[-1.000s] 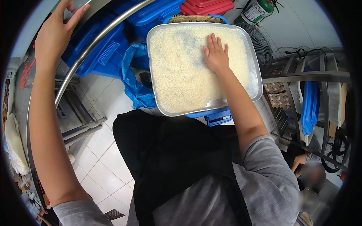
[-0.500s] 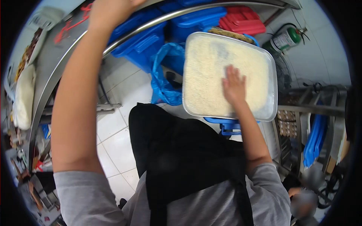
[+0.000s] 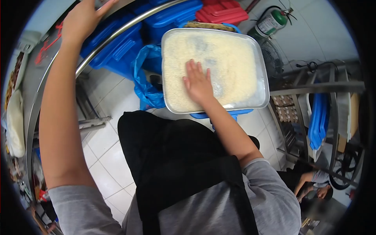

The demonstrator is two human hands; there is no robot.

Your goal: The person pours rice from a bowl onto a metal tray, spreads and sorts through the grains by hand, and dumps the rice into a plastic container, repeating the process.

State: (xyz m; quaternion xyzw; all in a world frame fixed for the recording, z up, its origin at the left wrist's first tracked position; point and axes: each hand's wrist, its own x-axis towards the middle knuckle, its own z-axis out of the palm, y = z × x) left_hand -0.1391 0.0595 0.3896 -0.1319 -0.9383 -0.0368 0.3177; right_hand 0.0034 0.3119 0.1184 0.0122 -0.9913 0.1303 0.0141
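Right hand (image 3: 199, 87): shifted left across pale grains (image 3: 235, 58) in the metal tray (image 3: 263, 82), fingers slightly spread.
Left hand (image 3: 81, 19): partly cropped; I cannot tell its grip.

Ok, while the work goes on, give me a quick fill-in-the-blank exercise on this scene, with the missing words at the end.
1. The right hand lies palm ____ on the pale granular layer.
2. That layer is spread in a metal tray, and the open plastic bag beside it is coloured ____.
3. In the picture, the fire extinguisher is on the tray's ____ side.
4. The lidded bin next to the blue ones is ____.

Missing words: down; blue; right; red.
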